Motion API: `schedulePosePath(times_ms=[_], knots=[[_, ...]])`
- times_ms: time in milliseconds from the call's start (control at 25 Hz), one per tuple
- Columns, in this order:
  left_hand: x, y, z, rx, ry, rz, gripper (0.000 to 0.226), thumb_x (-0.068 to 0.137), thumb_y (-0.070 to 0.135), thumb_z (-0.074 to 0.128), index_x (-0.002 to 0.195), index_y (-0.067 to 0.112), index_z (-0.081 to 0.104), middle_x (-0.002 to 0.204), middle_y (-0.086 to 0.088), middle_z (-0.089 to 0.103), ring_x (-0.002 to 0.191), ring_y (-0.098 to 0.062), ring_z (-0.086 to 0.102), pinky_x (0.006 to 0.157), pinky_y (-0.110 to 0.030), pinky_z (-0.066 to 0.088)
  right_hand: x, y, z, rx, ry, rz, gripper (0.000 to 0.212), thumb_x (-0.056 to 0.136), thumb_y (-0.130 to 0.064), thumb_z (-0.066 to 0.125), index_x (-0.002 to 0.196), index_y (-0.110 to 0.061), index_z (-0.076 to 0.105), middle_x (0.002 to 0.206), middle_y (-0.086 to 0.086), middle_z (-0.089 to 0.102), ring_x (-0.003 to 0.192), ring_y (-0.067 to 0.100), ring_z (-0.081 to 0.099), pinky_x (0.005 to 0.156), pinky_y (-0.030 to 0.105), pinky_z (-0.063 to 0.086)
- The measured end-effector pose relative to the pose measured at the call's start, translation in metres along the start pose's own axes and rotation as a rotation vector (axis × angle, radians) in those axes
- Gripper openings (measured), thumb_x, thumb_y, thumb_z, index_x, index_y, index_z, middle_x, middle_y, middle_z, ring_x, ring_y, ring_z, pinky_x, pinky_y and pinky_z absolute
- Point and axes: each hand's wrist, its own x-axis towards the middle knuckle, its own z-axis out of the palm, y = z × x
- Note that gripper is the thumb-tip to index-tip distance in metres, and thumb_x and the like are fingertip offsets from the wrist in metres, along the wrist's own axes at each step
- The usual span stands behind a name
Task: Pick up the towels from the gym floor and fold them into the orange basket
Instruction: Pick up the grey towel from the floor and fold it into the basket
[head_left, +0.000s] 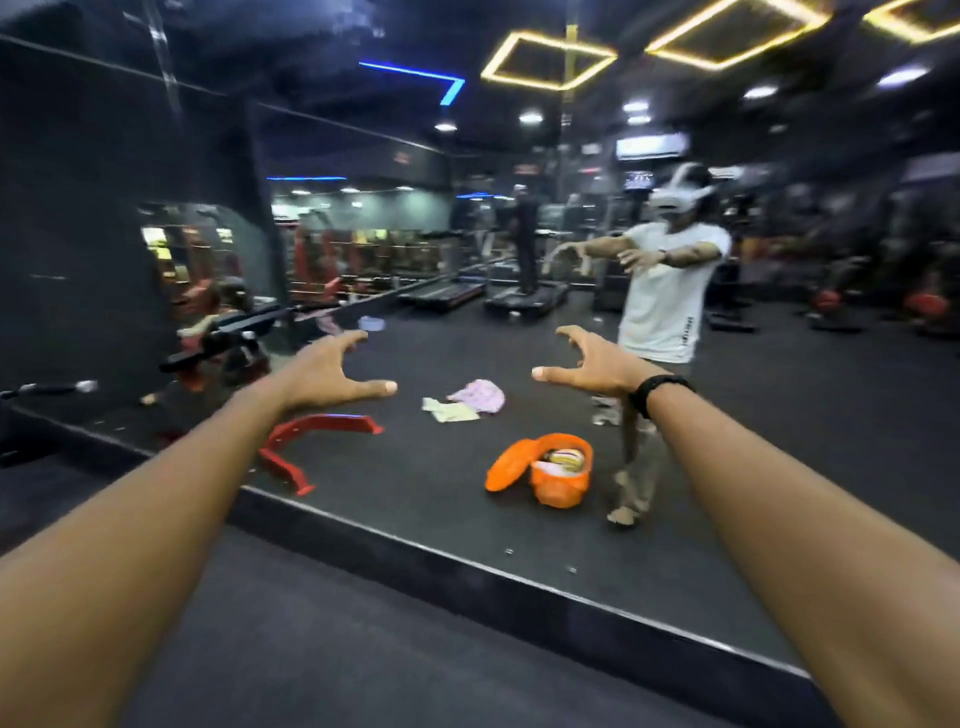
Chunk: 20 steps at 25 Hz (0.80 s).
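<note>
Reaching forward with both arms, a person faces a gym wall mirror (519, 530); the left hand (332, 371) and right hand (592, 366) are held apart in the air, fingers spread and lightly bent, gripping nothing. Everything below appears as a reflection. An orange basket (563, 480) stands on the dark floor, its orange lid (506, 465) leaning against its side, with folded cloth, striped on top, already inside. Beyond the basket, a crumpled pink towel (480, 395) lies loose, a pale towel (449, 410) touching it on the side nearer the red frame (311, 441). Judging by this, the job is partly done: at least two towels remain to collect and fold.
</note>
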Motion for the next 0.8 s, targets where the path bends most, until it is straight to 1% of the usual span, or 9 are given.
schedulePosePath(times_ms=[120,240,400,440,520,560,600,680,800], knots=[[0.005,0.071,0.017,-0.064,-0.09,0.151,0.094,0.071,0.053,0.074,0.147,0.018,0.032,0.147,-0.009,0.042,0.133,-0.024,0.043,0.109,-0.033,0.031,-0.091,0.04,-0.066,-0.025,0.128,0.169,0.095,0.079,-0.057,0.067,0.151,-0.015,0.021,0.156,0.008,0.028,0.14,0.023,0.035,0.112,0.035,0.03],[-0.001,0.149,0.051,-0.151,-0.177,0.292,0.097,0.067,0.058,0.073,0.147,0.021,0.032,0.147,-0.008,0.042,0.133,-0.023,0.042,0.11,-0.035,0.032,-0.182,0.075,-0.121,-0.065,0.233,0.334,0.095,0.079,-0.06,0.065,0.151,-0.02,0.021,0.156,0.007,0.027,0.137,0.025,0.038,0.111,0.039,0.033],[-0.03,0.267,0.107,-0.208,-0.295,0.511,0.092,0.072,0.053,0.074,0.146,0.018,0.033,0.147,-0.009,0.042,0.134,-0.023,0.041,0.109,-0.034,0.032,-0.311,0.108,-0.178,-0.097,0.353,0.511,0.094,0.078,-0.062,0.065,0.151,-0.022,0.021,0.156,0.007,0.027,0.137,0.025,0.038,0.111,0.041,0.034],[-0.041,0.299,0.119,-0.215,-0.324,0.565,0.094,0.07,0.057,0.074,0.146,0.019,0.034,0.146,-0.008,0.043,0.133,-0.023,0.042,0.109,-0.034,0.032,-0.347,0.116,-0.191,-0.107,0.389,0.555,0.094,0.078,-0.061,0.065,0.151,-0.022,0.021,0.156,0.006,0.027,0.137,0.025,0.038,0.111,0.04,0.034],[-0.067,0.367,0.143,-0.231,-0.387,0.673,0.11,0.056,0.074,0.069,0.145,0.02,0.036,0.146,-0.006,0.044,0.132,-0.021,0.044,0.109,-0.033,0.033,-0.42,0.13,-0.216,-0.132,0.463,0.646,0.093,0.078,-0.06,0.066,0.151,-0.022,0.022,0.156,0.006,0.028,0.137,0.024,0.038,0.111,0.039,0.033],[-0.08,0.398,0.154,-0.243,-0.41,0.717,0.114,0.051,0.078,0.066,0.145,0.02,0.035,0.145,-0.006,0.044,0.132,-0.021,0.044,0.109,-0.033,0.034,-0.454,0.136,-0.227,-0.138,0.492,0.692,0.093,0.078,-0.06,0.066,0.151,-0.021,0.022,0.156,0.006,0.028,0.137,0.024,0.038,0.112,0.039,0.033],[-0.094,0.427,0.165,-0.262,-0.434,0.756,0.113,0.053,0.076,0.068,0.145,0.021,0.035,0.145,-0.006,0.044,0.132,-0.021,0.044,0.11,-0.034,0.034,-0.488,0.14,-0.236,-0.144,0.52,0.74,0.094,0.078,-0.06,0.066,0.151,-0.021,0.022,0.155,0.006,0.029,0.137,0.025,0.039,0.112,0.039,0.033],[-0.134,0.496,0.191,-0.297,-0.499,0.846,0.1,0.065,0.066,0.072,0.146,0.023,0.032,0.146,-0.006,0.043,0.133,-0.021,0.043,0.111,-0.036,0.033,-0.569,0.151,-0.255,-0.166,0.59,0.847,0.094,0.077,-0.062,0.066,0.15,-0.022,0.023,0.154,0.007,0.031,0.136,0.024,0.04,0.112,0.04,0.033],[-0.209,0.596,0.228,-0.341,-0.598,0.966,0.093,0.071,0.061,0.071,0.147,0.027,0.03,0.147,-0.003,0.041,0.135,-0.02,0.04,0.11,-0.035,0.032,-0.696,0.16,-0.277,-0.19,0.673,0.986,0.09,0.081,-0.056,0.066,0.151,-0.017,0.024,0.153,0.007,0.034,0.137,0.022,0.038,0.111,0.034,0.032]])
